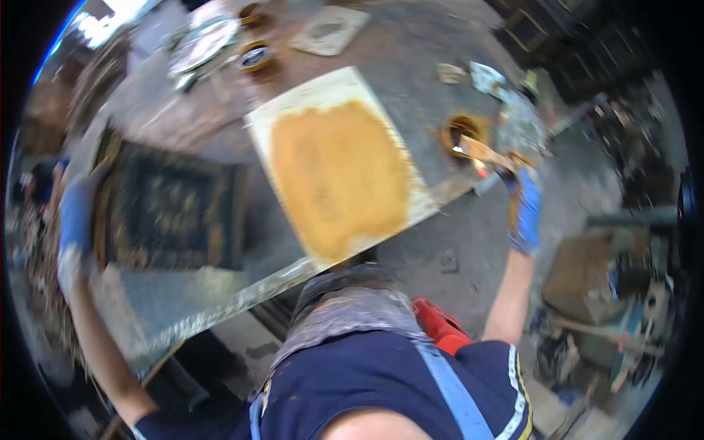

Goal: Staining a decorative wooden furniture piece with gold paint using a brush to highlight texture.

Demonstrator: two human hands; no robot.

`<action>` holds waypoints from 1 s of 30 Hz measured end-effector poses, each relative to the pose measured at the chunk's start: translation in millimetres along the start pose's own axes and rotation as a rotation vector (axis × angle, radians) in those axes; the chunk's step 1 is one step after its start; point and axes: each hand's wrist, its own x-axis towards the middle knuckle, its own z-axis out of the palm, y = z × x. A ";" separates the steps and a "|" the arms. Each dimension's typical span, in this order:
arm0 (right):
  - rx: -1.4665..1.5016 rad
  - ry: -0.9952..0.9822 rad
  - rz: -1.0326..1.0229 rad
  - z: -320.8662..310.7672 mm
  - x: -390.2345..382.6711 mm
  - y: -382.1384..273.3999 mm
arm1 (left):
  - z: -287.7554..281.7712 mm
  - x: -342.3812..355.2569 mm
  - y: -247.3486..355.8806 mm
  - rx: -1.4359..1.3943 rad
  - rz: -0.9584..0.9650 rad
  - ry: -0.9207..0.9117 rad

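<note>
My left hand (77, 220), in a blue glove, is closed on the left edge of a dark carved panel (172, 205) with worn gold-brown relief. The panel is tilted up at the table's left side and smeared by motion. At the right, my blue-gloved right hand (525, 209) is closed round a paintbrush (485, 152), whose far end reaches the rim of a small brown-stained pot (455, 130). Dark liquid shows inside the pot. Between my hands lies a white sheet (346, 82) with a broad ochre-brown stain over most of it.
Another stained pot (254, 57), a round pale plate (207, 45) and a small pale board (330, 31) stand toward the back of the table (411, 88). Crumpled plastic (521, 121) lies beyond the right hand. A cardboard box (583, 275) and clutter are on the floor at right.
</note>
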 end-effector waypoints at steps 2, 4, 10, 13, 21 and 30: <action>-0.135 -0.021 0.017 -11.6 27.7 5.7 | 3.4 -11.7 -2.9 -0.357 -0.025 -0.007; -0.299 -0.049 -0.068 -11.7 55.1 20.2 | 0.3 -28.4 -5.3 -0.302 -0.143 0.018; -0.900 -0.015 -0.020 -9.6 101.9 76.1 | -3.6 -66.1 -23.4 -0.163 -0.415 0.158; -0.877 -0.007 -0.087 -8.3 116.6 93.3 | 5.2 -78.5 -39.7 -0.423 -0.521 0.215; -0.856 -0.174 0.012 -12.7 120.2 92.2 | 12.1 -100.9 -28.3 0.290 -0.496 0.350; -1.059 -0.119 -0.168 -12.9 127.0 94.9 | 14.8 -97.0 -5.1 0.208 -0.444 0.343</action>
